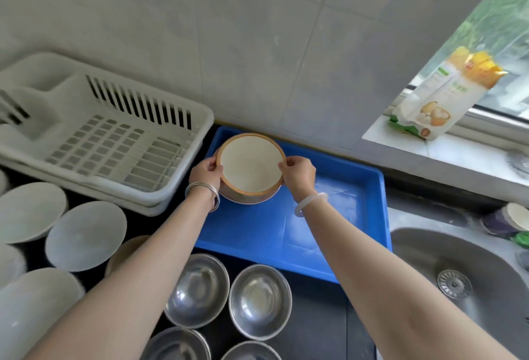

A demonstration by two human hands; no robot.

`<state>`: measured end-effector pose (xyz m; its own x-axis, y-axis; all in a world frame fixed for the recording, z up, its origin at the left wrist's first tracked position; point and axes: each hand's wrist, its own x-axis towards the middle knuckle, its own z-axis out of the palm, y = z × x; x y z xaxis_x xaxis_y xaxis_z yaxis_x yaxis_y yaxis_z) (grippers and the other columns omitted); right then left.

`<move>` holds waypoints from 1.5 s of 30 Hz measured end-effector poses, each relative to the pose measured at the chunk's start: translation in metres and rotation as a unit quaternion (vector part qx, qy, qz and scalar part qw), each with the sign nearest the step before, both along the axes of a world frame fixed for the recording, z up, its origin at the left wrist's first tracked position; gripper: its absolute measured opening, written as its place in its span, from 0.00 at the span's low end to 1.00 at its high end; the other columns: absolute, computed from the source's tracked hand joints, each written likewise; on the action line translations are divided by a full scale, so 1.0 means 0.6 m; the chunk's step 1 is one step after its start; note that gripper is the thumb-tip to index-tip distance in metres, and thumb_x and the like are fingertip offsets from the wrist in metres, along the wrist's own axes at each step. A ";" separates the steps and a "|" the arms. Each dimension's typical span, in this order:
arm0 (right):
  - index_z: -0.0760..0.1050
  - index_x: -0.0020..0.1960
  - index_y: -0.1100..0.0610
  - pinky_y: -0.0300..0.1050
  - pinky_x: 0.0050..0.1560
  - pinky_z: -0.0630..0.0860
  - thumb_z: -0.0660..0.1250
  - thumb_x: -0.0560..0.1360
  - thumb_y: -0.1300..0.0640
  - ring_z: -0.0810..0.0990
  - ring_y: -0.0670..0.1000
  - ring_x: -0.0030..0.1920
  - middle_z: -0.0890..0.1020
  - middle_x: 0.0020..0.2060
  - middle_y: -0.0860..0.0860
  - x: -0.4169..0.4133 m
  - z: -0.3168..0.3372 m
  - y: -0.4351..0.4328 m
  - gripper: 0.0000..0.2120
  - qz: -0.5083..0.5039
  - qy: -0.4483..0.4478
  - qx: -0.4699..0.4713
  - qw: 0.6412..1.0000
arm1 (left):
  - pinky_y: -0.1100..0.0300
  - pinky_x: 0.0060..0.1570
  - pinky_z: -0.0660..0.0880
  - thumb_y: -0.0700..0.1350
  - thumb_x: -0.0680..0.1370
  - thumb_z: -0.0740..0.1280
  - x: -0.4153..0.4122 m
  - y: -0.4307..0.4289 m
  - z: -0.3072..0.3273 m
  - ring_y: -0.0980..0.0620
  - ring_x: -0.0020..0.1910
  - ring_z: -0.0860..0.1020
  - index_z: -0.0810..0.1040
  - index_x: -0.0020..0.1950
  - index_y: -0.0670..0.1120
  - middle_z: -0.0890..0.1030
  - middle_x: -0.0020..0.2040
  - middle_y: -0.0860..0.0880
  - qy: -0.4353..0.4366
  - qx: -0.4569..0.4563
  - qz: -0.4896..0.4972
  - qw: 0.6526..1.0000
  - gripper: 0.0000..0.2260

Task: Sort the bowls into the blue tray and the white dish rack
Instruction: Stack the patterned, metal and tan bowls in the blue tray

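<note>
**Obs: both hands on one bowl, over blue tray**

- L hand [204, 172]: fingers curled, gripping the left edge of the tan-rimmed bowl [250, 169], thumb at the rim. Not spread open. Silver bangles [203, 195] on the wrist.
- R hand [299, 173]: fingers bent, pinching the opposite (right) edge of the same bowl, fingertips at the rim. White bangle [310, 203] on the wrist.
- Bowl: upright, white inside, opening up. Sits over far-left corner of blue tray [343, 210]. Can't tell if the base touches the tray floor or is held just above it. A paler edge shows under the near rim; can't tell if it's the outer wall or a 2nd bowl.
- White dish rack [114, 136]: on counter, just left of the tray, no bowls seen in it.
- Steel bowls [259, 299]: group on counter near the tray's front edge, betw. the forearms, openings up.
- White bowls [86, 235]: cluster at the left, in front of the rack.
- Sink [472, 268]: right of the tray. Printed bag [438, 96] stands on the window sill above.
</note>
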<state>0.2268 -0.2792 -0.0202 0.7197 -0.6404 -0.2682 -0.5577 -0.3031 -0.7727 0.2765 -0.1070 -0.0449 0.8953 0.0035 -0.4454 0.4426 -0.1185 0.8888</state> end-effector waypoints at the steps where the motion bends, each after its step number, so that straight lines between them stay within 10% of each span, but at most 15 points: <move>1: 0.80 0.43 0.64 0.59 0.47 0.81 0.63 0.74 0.62 0.82 0.63 0.44 0.84 0.41 0.62 0.003 -0.005 0.002 0.08 0.002 0.007 -0.004 1.000 | 0.42 0.61 0.73 0.35 0.77 0.61 0.003 0.001 -0.006 0.39 0.59 0.76 0.74 0.63 0.40 0.78 0.60 0.40 0.003 0.002 0.000 1.000 0.15; 10: 0.81 0.43 0.63 0.42 0.33 0.70 0.62 0.74 0.62 0.74 0.54 0.34 0.80 0.34 0.58 0.011 -0.031 0.015 0.09 0.004 0.024 -0.013 1.000 | 0.43 0.62 0.72 0.36 0.78 0.59 0.014 0.008 -0.031 0.40 0.59 0.76 0.75 0.63 0.41 0.79 0.60 0.41 0.008 0.013 -0.016 1.000 0.14; 27: 0.74 0.63 0.56 0.40 0.43 0.70 0.56 0.80 0.53 0.76 0.50 0.47 0.80 0.51 0.51 -0.036 -0.017 0.021 0.16 0.018 -0.028 0.045 0.998 | 0.48 0.63 0.72 0.41 0.77 0.63 -0.036 0.014 -0.014 0.46 0.60 0.77 0.72 0.66 0.45 0.78 0.62 0.46 -0.036 0.042 -0.009 0.998 0.17; 45: 0.77 0.58 0.54 0.30 0.40 0.67 0.59 0.79 0.56 0.75 0.44 0.47 0.79 0.48 0.45 -0.385 -0.032 0.046 0.12 0.082 0.010 0.040 0.996 | 0.55 0.54 0.76 0.42 0.74 0.68 -0.440 0.118 -0.006 0.51 0.48 0.79 0.80 0.53 0.45 0.83 0.50 0.46 0.029 0.168 -0.133 0.976 0.08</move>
